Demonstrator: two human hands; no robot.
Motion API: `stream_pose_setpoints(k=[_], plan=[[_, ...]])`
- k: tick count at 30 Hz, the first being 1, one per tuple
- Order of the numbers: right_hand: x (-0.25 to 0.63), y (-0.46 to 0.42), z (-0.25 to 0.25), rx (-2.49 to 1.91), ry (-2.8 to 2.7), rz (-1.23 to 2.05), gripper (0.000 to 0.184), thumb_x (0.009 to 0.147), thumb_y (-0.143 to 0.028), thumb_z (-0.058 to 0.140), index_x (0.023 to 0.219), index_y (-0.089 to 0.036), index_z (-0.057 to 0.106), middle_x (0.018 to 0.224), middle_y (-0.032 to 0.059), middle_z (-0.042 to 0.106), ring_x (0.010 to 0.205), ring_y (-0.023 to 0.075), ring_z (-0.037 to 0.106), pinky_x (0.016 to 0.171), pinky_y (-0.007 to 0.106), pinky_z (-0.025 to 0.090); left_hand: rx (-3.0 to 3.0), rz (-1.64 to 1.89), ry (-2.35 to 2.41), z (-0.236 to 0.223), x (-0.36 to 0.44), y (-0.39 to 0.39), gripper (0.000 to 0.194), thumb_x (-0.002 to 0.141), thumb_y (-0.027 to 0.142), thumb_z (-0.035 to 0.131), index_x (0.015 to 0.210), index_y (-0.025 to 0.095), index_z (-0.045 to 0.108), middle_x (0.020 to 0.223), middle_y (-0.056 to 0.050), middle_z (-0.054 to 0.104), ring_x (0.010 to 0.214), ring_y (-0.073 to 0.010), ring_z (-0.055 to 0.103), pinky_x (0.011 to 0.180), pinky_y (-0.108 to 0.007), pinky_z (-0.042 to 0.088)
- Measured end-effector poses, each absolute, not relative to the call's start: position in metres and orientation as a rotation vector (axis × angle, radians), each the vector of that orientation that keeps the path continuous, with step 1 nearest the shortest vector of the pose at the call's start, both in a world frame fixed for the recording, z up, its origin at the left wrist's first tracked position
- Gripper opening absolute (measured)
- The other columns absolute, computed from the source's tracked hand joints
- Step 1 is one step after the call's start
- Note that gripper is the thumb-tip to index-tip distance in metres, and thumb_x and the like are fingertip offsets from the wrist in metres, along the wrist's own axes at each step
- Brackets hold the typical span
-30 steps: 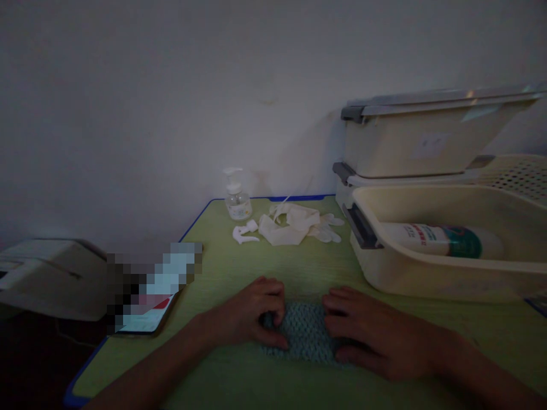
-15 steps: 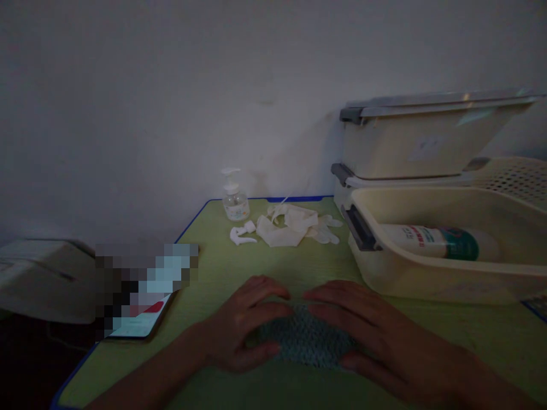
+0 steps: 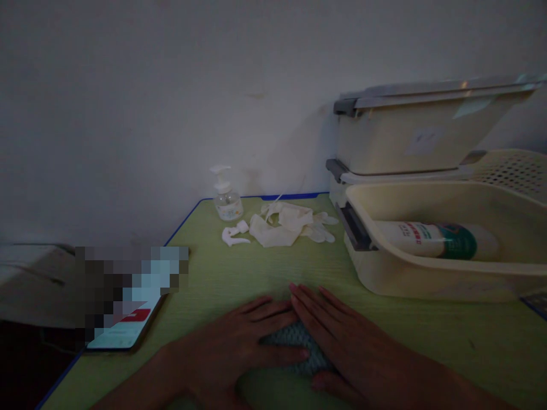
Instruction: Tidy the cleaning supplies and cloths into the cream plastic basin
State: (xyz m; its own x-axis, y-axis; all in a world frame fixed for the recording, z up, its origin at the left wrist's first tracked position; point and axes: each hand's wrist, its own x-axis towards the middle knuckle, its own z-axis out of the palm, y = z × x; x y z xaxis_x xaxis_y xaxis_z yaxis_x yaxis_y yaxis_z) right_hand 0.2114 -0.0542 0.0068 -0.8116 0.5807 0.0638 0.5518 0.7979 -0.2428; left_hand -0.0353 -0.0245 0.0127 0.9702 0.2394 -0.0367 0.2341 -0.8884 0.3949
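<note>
As left hand (image 3: pixel 239 344) and right hand (image 3: pixel 344 341) lie open, cloth (image 3: pixel 296 336) shows beneath. Uneven pressing could bunch it leftward.

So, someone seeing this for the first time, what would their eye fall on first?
Probably the phone, brightly lit, at the left edge of the table. Then the left hand and right hand, spread over the cloth at front center. After that, the tub on the right, with a bottle lying in it.
</note>
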Motion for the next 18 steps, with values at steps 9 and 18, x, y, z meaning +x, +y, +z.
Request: stream_pose_setpoints(k=[9,18], plan=[[0.209,-0.051,0.007,-0.925,-2.879,0.389,0.072,0.084,-0.042,0.048,0.139,-0.010,0.016,0.145,0.0149,0.016,0.133,0.0253,0.017,0.106,0.046,0.027,2.703,-0.032,0.382,0.018,-0.033,-0.026,0.075,0.072,0.051,0.060,0.136,0.027,0.027,0.146,-0.010,0.022,0.134,-0.0288,0.016,0.107,-0.051,0.012],[0.219,-0.044,0.022,-0.515,-2.935,0.630,0.065,0.087,-0.041,0.046,0.140,-0.018,0.016,0.144,0.0100,0.018,0.133,0.0211,0.016,0.107,0.044,0.021,2.670,0.479,0.306,0.009,-0.038,-0.026,0.059,0.069,0.054,0.059,0.117,0.021,0.051,0.126,-0.014,0.047,0.121,-0.0306,0.038,0.101,-0.051,0.026]])
